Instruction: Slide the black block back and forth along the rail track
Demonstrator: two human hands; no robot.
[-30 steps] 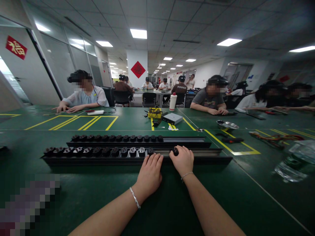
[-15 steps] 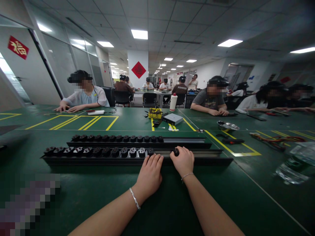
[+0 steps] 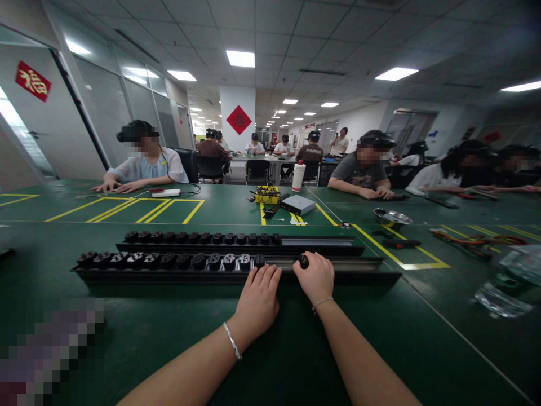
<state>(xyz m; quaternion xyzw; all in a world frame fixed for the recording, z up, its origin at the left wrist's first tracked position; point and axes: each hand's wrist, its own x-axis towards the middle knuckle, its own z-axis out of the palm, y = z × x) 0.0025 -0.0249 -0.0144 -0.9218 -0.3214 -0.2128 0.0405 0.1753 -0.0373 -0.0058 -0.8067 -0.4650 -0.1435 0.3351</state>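
A long black rail (image 3: 236, 278) lies crosswise in front of me, its channel holding a row of black socket modules (image 3: 183, 260), several with pale tops. My left hand (image 3: 258, 296) grips the rail's front edge beside the last module of the row, fingers laid over the edge and thumb hidden. To its right, my right hand (image 3: 315, 276) pinches a small dark round socket module (image 3: 304, 261) over the rail's bare stretch. Whether this piece sits in the channel cannot be made out. Behind lies a second black rail (image 3: 333, 248) with a similar row of modules.
A yellow box (image 3: 267, 195) with cables, a grey box (image 3: 298, 204) and a white bottle (image 3: 298, 176) stand beyond the rails. Rightward are a metal bowl (image 3: 393, 217), bundled wires (image 3: 469, 237) and a clear plastic bottle (image 3: 505, 282). People sit across the green table (image 3: 380, 338).
Both hands keep their places on the rail and the module. The whole view has shifted very slightly; a dark shape at the far left edge has moved.
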